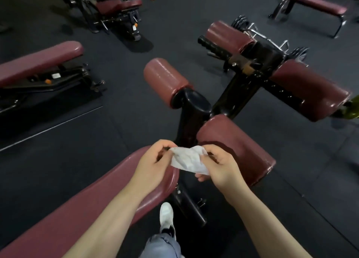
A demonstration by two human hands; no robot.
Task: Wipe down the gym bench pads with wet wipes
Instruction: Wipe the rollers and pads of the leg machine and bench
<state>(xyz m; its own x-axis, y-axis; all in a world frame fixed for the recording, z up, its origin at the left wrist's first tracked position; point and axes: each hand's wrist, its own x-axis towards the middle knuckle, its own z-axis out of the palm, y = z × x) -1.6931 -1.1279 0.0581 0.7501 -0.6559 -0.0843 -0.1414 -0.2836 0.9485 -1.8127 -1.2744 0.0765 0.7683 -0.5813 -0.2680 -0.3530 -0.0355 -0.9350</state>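
Crumpled wipe [188,160] stretched between left hand [153,160] and right hand [219,165], both pinching it, above near bench pad [81,205].

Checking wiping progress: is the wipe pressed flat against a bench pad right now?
No, the left hand and right hand pinch the crumpled wipe between them in the air, above the pad.

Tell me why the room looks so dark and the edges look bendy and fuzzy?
In the head view, the lighting is dim and the floor nearly black; soft glare shines on the round pad. The wide lens curves the far bench, and the right edge blurs. The hands, left and right, and the wipe stay sharp.
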